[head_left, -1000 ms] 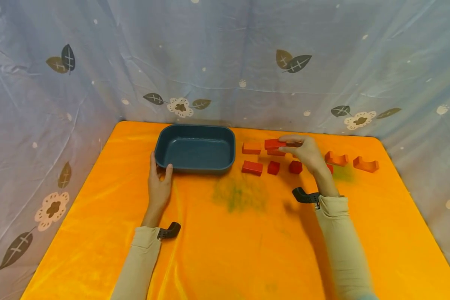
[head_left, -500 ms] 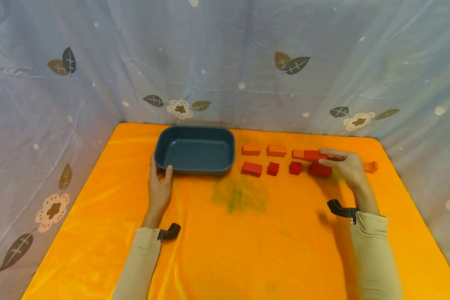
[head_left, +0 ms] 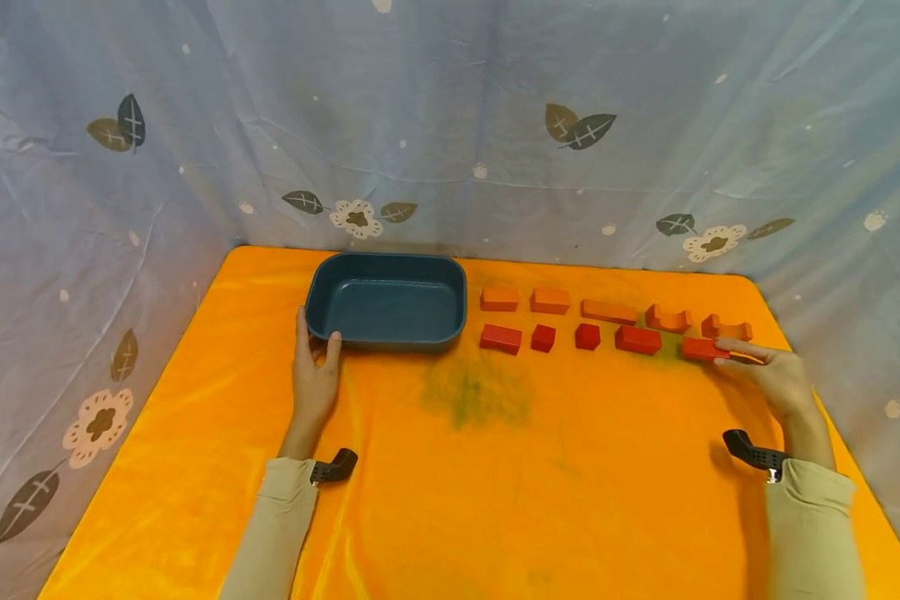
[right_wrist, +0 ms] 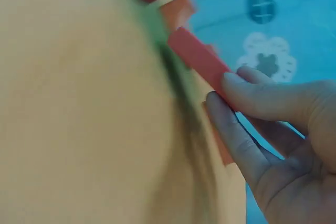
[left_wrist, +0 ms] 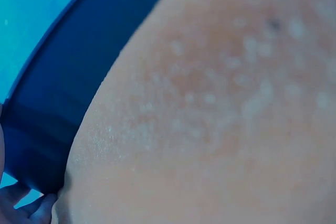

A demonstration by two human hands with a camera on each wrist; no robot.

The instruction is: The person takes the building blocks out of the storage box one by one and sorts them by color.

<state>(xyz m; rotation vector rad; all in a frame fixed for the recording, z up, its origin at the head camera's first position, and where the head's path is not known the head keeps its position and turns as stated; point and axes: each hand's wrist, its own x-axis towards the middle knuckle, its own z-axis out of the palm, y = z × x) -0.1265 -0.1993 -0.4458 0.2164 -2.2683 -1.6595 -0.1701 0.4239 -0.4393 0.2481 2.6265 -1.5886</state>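
My left hand (head_left: 315,387) holds the near-left corner of a dark blue rectangular tub (head_left: 386,343), thumb at its front and fingers along its left side. In the left wrist view, fingertips (left_wrist: 39,208) show below the tub's wall (left_wrist: 58,82). Over at the right, my right hand (head_left: 780,379) pinches one end of a red rectangular block (head_left: 703,349) between thumb and fingers. The right wrist view shows this red block (right_wrist: 199,59) sticking out from the fingertips, its shadow on the cloth. Just behind it in the head view lies an orange arch-shaped block (head_left: 726,328).
A back row holds orange blocks (head_left: 499,300), a long orange block (head_left: 608,312) and another arch block (head_left: 668,319). In front stand red blocks (head_left: 501,338), among them one (head_left: 637,340) left of the held piece. Yellow cloth (head_left: 532,500) covers the table; a patterned curtain (head_left: 450,125) hangs behind.
My right hand has carried the red block rightward from above the back-row orange blocks to the front row's right end, uncovering the long block and arches. The left hand stays at the tub.
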